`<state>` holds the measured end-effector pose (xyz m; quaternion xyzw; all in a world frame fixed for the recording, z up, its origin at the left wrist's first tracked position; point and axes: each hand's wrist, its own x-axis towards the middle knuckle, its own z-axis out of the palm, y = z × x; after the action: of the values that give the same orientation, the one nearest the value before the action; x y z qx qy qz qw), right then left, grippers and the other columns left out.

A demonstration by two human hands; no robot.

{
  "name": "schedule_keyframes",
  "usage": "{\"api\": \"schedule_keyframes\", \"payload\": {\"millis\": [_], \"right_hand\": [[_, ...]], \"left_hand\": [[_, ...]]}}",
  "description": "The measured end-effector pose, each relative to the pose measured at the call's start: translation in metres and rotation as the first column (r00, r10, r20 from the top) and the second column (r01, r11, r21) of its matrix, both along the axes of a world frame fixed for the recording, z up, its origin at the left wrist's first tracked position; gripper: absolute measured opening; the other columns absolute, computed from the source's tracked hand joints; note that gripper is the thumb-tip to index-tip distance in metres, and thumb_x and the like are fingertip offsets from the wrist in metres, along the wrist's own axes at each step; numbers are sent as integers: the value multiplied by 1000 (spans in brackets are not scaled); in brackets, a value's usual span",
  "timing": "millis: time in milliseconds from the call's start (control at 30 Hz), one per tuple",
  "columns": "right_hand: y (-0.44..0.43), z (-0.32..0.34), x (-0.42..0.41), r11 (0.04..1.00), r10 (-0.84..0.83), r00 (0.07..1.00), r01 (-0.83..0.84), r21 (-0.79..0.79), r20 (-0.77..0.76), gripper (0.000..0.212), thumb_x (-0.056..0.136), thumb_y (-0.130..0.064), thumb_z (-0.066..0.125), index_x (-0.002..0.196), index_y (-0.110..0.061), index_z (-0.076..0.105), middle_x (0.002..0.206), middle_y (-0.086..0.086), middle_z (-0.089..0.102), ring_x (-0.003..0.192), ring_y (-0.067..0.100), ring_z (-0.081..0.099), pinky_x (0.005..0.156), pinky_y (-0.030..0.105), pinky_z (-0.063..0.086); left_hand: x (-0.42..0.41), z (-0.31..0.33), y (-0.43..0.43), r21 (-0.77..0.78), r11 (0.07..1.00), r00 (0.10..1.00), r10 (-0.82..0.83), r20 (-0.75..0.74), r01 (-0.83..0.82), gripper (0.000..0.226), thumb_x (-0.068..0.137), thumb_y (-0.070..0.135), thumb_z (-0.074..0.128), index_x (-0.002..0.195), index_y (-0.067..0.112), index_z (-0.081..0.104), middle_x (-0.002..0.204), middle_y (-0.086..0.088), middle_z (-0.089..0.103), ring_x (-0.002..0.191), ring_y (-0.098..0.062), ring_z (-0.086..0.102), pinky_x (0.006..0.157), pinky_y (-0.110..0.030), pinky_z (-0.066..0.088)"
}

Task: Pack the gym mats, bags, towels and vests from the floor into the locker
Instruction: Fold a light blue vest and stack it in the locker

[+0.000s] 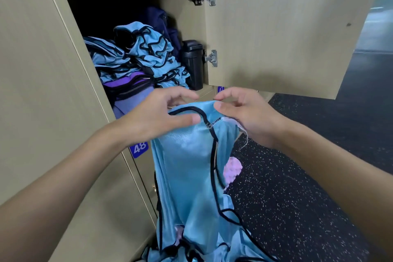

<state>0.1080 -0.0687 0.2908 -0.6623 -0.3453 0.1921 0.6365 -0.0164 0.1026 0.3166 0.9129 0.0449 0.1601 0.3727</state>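
Blue vest, left grip, right grip

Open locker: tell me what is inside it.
A heap of light blue, black-trimmed vests lies on purple vests. Behind it stands a dark navy fabric bag, to its right a black plastic container. The dark back and whatever the heap covers are hidden.

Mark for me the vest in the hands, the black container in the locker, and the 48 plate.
held vest (187,155), head view, shiny blue front panel.
black container (192,66), head view, its side wall.
48 plate (139,148), head view, on the digits.
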Motion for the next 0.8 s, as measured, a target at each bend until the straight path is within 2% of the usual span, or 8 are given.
{"api": "schedule_keyframes", "payload": {"millis": [100, 167, 233, 300, 367, 433, 600, 800], "right_hand": [[1, 4, -4, 999, 38, 982, -30, 42, -184, 7, 95, -6, 62, 101, -8, 60, 74, 10, 63, 55, 17, 59, 50, 23, 48], [1, 4, -5, 1000, 15, 989, -16, -4, -146, 7, 96, -16, 63, 100, -11, 60, 78, 7, 63, 60, 15, 57, 51, 21, 45], [0, 3, -7, 999, 7, 1000, -6, -43, 12, 19, 93, -29, 65, 98, -13, 59, 85, 4, 60, 69, 11, 54, 59, 19, 45], [-2, 5, -10, 994, 59, 974, -38, -101, 220, 38, 82, -38, 75, 103, -12, 56, 94, 4, 59, 79, 9, 56, 67, 22, 48], [-2, 4, -12, 971, 102, 884, 11, -237, 456, 53, 71, -38, 86, 107, -19, 52, 101, 1, 59, 86, 12, 59, 73, 31, 51], [3, -1, -11, 963, 16, 778, 157, -219, 629, 44, 74, -25, 80, 103, -22, 47, 94, -3, 58, 84, 18, 58, 72, 39, 52], [1, -7, -9, 980, -155, 835, 196, -23, 528, 17, 85, 0, 58, 91, -16, 56, 76, -5, 57, 61, 5, 45, 54, 16, 35], [-1, 2, -5, 977, -182, 845, 214, -5, 503, 20, 92, 3, 48, 72, 5, 47, 75, 7, 44, 62, 5, 35, 58, 25, 30]], "left_hand": [[1, -2, -13, 33, 996, 996, -81, 36, 80, 18, 86, 17, 76, 103, 14, 72, 85, 1, 73, 73, -5, 63, 70, -18, 50], [3, -1, -14, 36, 999, 994, -41, 104, 37, 13, 92, 17, 69, 87, 6, 73, 67, -5, 63, 60, -5, 48, 58, -22, 39], [4, 2, -12, 11, 999, 988, 29, 151, -31, 26, 96, 18, 65, 78, 0, 70, 55, 6, 51, 52, -3, 38, 53, -19, 31], [4, 6, -12, -22, 998, 984, 64, 168, -61, 40, 99, 23, 62, 76, -10, 63, 59, -4, 45, 53, -11, 35, 51, -24, 28], [6, 7, -16, -52, 995, 980, 93, 175, -85, 51, 100, 24, 60, 67, -13, 47, 59, -8, 34, 53, -16, 28, 50, -27, 22], [9, 8, -22, -66, 989, 970, 141, 197, -130, 53, 99, 20, 60, 58, -3, 34, 55, -4, 22, 48, -12, 18, 45, -25, 17], [12, 9, -17, -85, 964, 941, 266, 209, -253, 51, 95, 13, 60, 54, 11, 30, 49, 5, 17, 44, -9, 13, 43, -23, 15], [11, 14, -8, -41, 963, 955, 268, 125, -265, 45, 97, 20, 60, 65, -8, 45, 57, -5, 32, 46, -10, 24, 43, -19, 23]]}}
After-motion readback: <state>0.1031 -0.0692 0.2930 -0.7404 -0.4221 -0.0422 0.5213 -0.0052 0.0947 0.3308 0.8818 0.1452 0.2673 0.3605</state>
